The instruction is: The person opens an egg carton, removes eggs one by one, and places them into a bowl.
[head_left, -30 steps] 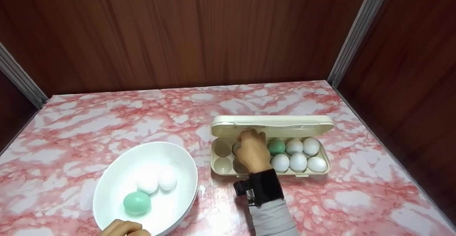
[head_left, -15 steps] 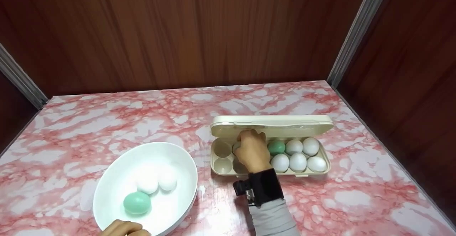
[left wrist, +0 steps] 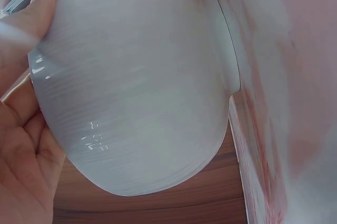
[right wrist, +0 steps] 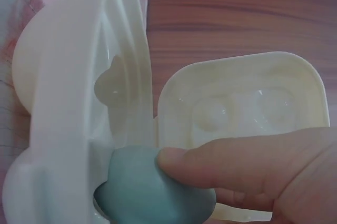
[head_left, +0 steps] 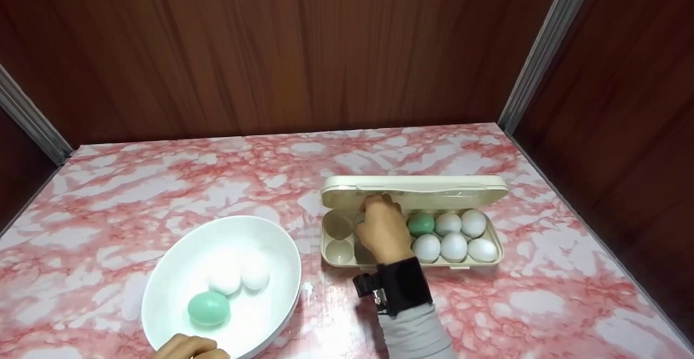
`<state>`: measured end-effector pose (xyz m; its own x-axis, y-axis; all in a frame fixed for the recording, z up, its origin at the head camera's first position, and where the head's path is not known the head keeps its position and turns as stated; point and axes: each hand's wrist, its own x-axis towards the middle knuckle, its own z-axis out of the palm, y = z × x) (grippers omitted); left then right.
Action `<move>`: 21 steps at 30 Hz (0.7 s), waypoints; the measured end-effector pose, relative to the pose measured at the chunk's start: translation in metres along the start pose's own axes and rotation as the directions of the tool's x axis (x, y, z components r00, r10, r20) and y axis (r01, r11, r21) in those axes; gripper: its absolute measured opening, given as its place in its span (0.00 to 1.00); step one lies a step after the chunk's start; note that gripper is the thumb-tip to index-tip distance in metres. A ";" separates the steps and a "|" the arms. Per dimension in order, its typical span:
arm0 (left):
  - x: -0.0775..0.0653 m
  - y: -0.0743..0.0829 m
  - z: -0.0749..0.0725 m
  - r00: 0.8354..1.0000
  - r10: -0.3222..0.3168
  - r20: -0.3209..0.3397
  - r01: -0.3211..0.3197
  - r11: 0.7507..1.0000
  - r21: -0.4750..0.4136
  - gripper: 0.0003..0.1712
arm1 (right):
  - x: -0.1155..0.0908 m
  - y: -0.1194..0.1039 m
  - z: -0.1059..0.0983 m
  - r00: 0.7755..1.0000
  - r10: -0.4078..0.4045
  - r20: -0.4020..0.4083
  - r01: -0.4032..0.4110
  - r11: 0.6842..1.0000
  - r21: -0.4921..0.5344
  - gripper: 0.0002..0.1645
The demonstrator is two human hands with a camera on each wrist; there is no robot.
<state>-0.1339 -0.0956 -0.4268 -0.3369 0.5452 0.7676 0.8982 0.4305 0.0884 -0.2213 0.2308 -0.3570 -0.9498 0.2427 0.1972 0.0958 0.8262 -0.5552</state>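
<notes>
My right hand (head_left: 385,230) reaches into the cream egg carton (head_left: 415,181), whose lid stands raised. In the right wrist view its thumb and fingers grip a pale blue-green egg (right wrist: 145,190) at one of the cups; whether the egg rests on the cup's bottom is hidden. Right of the hand sit a green egg (head_left: 421,224) and several white eggs (head_left: 454,247). My left hand (head_left: 188,347) pinches the rim of the white bowl (head_left: 165,264), thumb on the outer wall in the left wrist view. Inside the bowl lie another green egg (head_left: 209,308) and white eggs (head_left: 254,275).
A pink and white marbled table (head_left: 217,174) carries bowl and carton, with the bowl at the left. Dark wood panels (head_left: 303,50) enclose it at the back and sides, joined by metal corner posts (head_left: 547,50).
My right hand has shifted only very slightly at the carton, still around the egg. The left hand, the bowl and the other eggs look the same.
</notes>
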 end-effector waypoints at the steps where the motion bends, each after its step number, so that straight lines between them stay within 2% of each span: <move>1: 0.000 0.000 0.000 1.000 0.001 -0.001 -0.001 1.000 0.002 0.14 | 0.000 0.000 0.000 1.000 -0.005 -0.003 0.005 1.000 0.004 0.13; 11: -0.001 0.001 0.000 1.000 -0.029 0.000 0.029 0.999 -0.021 0.11 | 0.001 -0.004 0.000 0.998 -0.070 -0.004 0.070 0.997 0.039 0.17; 21: 0.000 0.003 0.001 0.998 -0.061 -0.017 0.061 0.998 -0.024 0.12 | 0.000 -0.013 0.001 0.993 -0.121 -0.011 0.121 0.989 0.082 0.09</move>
<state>-0.1319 -0.0935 -0.4271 -0.3863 0.5056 0.7715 0.8827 0.4454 0.1501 -0.2230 0.2192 -0.3507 -0.9511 0.1467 0.2719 -0.0450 0.8048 -0.5918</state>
